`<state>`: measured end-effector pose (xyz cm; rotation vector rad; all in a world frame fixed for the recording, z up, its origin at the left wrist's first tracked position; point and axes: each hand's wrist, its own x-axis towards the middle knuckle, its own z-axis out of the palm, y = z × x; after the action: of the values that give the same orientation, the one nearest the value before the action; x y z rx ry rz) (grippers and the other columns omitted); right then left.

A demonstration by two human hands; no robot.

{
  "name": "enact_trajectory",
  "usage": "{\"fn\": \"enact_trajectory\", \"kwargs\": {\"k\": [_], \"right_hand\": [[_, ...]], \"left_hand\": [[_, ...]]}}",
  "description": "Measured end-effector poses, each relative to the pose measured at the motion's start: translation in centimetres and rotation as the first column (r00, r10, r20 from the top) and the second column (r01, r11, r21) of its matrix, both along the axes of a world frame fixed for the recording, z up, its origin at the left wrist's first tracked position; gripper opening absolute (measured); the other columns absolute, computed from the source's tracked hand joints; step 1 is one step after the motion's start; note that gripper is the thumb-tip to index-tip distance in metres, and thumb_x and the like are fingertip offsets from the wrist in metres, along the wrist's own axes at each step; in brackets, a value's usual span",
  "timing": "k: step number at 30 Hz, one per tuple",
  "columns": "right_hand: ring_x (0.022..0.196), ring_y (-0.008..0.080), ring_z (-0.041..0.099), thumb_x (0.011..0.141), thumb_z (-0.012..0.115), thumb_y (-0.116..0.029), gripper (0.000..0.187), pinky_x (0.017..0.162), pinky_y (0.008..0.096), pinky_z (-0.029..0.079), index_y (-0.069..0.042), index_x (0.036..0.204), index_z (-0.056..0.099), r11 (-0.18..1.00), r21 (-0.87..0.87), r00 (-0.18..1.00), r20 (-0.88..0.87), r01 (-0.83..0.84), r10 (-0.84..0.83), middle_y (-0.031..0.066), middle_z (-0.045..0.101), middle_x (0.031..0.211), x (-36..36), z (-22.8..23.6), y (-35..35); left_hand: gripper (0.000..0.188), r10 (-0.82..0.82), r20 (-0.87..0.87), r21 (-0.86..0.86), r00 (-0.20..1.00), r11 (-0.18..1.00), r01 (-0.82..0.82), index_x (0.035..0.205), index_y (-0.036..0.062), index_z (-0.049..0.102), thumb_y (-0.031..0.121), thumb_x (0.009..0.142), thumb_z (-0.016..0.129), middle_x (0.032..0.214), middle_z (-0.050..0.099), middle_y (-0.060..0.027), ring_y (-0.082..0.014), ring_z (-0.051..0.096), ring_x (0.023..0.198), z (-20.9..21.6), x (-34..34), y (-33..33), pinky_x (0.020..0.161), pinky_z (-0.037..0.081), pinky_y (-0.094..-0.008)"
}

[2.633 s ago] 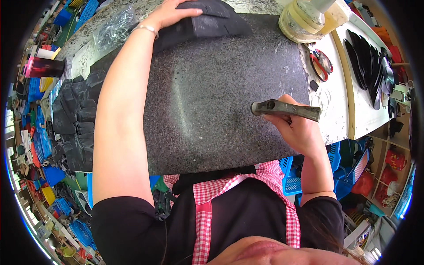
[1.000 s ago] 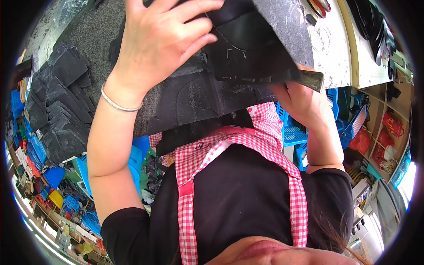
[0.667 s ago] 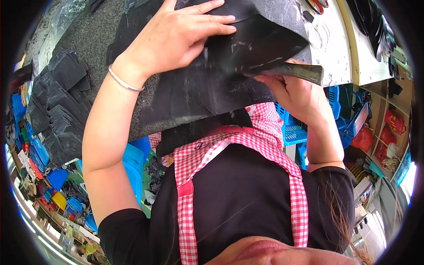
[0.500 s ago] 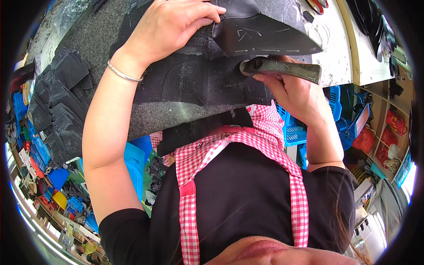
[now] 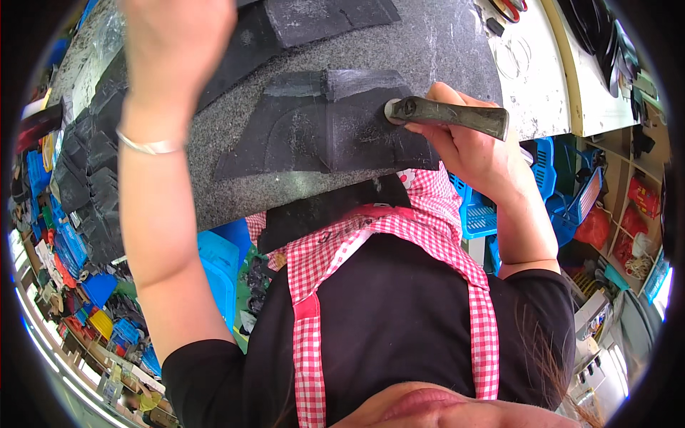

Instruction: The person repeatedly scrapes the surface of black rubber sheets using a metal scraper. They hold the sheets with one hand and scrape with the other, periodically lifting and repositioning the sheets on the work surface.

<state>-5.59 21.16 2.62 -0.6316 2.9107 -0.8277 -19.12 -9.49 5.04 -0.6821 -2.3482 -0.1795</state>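
Head view: my right grip is closed around a hammer, its handle out of sight beneath the metal head. The round face lies left of that grip, over the right half of a flat black piece with a seam down its middle; whether the two touch, I cannot tell. The piece rests just left of my right grip on a dark speckled slab, near the edge closest to me. My left grip is blurred and its fingers run out of view, so I cannot tell whether it holds anything. More black pieces lie right of it. Beyond my right grip, a white cord lies on the white table.

I judge the step in hand to be hammer work on this piece. The next move seems to call for keeping it flat, with my left fingers clear of the face.
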Motion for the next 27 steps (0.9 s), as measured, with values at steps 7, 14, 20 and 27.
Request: {"fn": "enact_trajectory", "kwargs": {"k": [7, 14, 20, 27], "right_hand": [[0.076, 0.0423, 0.068, 0.096, 0.085, -0.019, 0.022, 0.065, 0.0461, 0.053, -0.005, 0.103, 0.069, 0.999, -0.047, 1.000, 0.015, -0.023, 0.024, 0.0176, 0.068, 0.081, -0.8, -0.2, 0.4], [0.074, 0.0382, 0.069, 0.098, 0.082, -0.022, 0.019, 0.063, 0.0449, 0.054, -0.007, 0.105, 0.071, 1.000, -0.012, 1.000, -0.007, -0.004, 0.004, 0.0155, 0.068, 0.079, -2.2, -0.2, 0.0], [0.075, 0.0400, 0.072, 0.099, 0.081, -0.026, 0.021, 0.063, 0.0476, 0.056, -0.009, 0.106, 0.070, 0.998, 0.061, 0.994, -0.100, -0.033, 0.039, 0.0150, 0.071, 0.080, -2.8, -0.6, -0.6], [0.074, 0.0333, 0.070, 0.102, 0.080, -0.019, 0.019, 0.068, 0.0415, 0.054, -0.005, 0.114, 0.074, 0.998, 0.049, 0.999, -0.020, -0.031, 0.032, 0.0138, 0.071, 0.085, -2.6, -0.6, -0.3]], "left_hand": [[0.042, -0.415, 0.556, 0.326, 0.720, 0.906, 0.270, 0.126, 0.0001, 0.074, 0.012, 0.087, 0.087, 0.102, 0.071, -0.0148, -0.0329, 0.072, 0.099, -6.0, 7.1, 5.8, 0.089, 0.059, -0.0426], [0.046, -0.425, 0.648, 0.446, 0.633, 0.884, 0.137, 0.131, 0.0033, 0.077, 0.006, 0.086, 0.087, 0.096, 0.072, -0.0115, -0.0262, 0.070, 0.081, -6.2, 9.4, 4.6, 0.076, 0.057, -0.0376], [0.035, -0.505, 0.487, 0.522, 0.712, 0.822, 0.227, 0.122, 0.0045, 0.081, -0.001, 0.087, 0.084, 0.095, 0.073, -0.0114, -0.0273, 0.072, 0.083, -8.0, 9.3, 4.5, 0.075, 0.058, -0.0371], [0.025, -0.480, 0.473, 0.511, 0.739, 0.833, 0.213, 0.110, 0.0041, 0.082, 0.000, 0.086, 0.084, 0.095, 0.073, -0.0089, -0.0286, 0.072, 0.089, -8.0, 9.6, 4.8, 0.079, 0.060, -0.0400]]}}
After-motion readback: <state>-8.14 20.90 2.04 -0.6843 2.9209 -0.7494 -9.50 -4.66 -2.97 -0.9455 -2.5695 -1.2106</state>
